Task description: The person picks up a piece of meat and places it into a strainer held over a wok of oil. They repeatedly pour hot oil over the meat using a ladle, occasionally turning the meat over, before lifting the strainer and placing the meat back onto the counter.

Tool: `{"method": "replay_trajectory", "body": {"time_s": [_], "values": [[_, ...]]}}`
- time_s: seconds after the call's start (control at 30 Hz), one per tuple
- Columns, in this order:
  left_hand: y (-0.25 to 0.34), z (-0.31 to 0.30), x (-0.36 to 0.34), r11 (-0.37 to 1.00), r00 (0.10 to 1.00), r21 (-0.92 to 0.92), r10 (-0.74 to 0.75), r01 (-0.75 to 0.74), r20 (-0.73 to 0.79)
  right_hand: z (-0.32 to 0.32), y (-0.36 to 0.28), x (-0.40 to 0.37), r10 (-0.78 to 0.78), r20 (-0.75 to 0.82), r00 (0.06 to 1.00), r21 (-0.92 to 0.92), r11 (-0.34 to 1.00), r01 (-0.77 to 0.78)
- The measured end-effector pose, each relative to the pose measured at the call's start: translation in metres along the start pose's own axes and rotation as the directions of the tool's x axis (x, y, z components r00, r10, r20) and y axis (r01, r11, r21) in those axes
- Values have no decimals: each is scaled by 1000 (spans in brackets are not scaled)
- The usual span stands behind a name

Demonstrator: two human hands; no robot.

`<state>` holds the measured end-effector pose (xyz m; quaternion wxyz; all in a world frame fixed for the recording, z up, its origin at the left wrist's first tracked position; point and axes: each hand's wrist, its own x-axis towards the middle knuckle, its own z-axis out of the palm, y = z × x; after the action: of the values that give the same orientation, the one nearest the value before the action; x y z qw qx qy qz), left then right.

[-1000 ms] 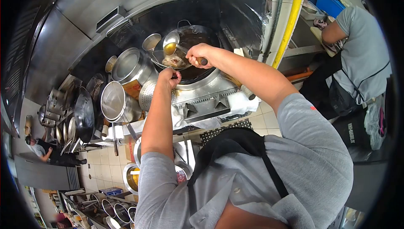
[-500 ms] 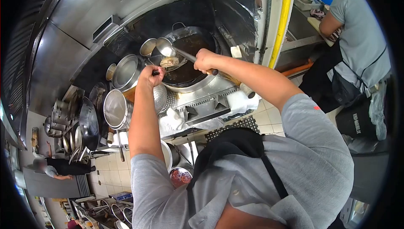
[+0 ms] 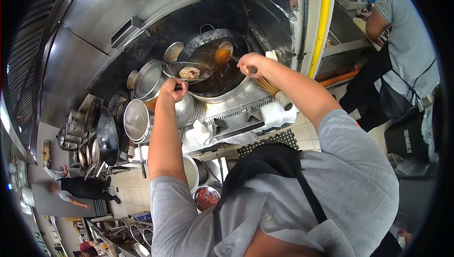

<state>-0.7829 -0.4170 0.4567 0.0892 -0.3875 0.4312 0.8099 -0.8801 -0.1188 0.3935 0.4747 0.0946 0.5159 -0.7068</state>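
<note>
One wok (image 3: 215,97), one ladle (image 3: 223,51), one skimmer (image 3: 189,72), and two pots (image 3: 149,78) at the wok's 8 o'clock. The rim is free from 4 to 6, with a brush (image 3: 272,87) just beyond. The left hand (image 3: 172,90) is fisted on the skimmer's handle, its basket over the 9 o'clock rim with what looks like meat. The right hand (image 3: 250,63) grips the ladle, its bowl in the liquid at 12.

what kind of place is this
Most likely a commercial restaurant kitchen: a large wok set in a steel range, big metal pots beside it, and a stainless hood overhead.
</note>
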Motion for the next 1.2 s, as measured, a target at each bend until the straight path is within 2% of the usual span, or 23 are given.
{"method": "replay_trajectory", "body": {"time_s": [0.03,0.07,0.2,0.3,0.6,0.77,0.93,1.03,1.2], "values": [[0,-2,4,1000,1000,0,-1,1,-3,-4,-7,-2,86,117,989,303,946,-118],[-1,-1,8,1000,1000,4,-24,24,20,-7,-10,-9,73,206,976,415,896,-155],[-3,4,17,999,998,-1,-48,48,38,1,-20,-28,-19,265,964,378,922,-86],[-8,11,24,999,999,-26,-35,36,32,16,-28,-41,-67,226,972,306,952,-5],[-3,23,32,994,995,-85,-61,68,83,40,-44,-48,-67,158,985,197,980,35],[-3,27,37,990,991,-101,-87,97,103,43,-44,-51,-69,171,983,159,986,41],[-4,30,36,996,998,-79,-34,38,51,49,-40,-49,-109,131,985,139,986,91],[-3,30,36,991,992,-97,-78,87,102,50,-39,-47,-84,135,987,134,989,66],[-5,28,33,993,992,-88,-75,84,100,55,-38,-54,-79,123,989,97,993,68]]}}
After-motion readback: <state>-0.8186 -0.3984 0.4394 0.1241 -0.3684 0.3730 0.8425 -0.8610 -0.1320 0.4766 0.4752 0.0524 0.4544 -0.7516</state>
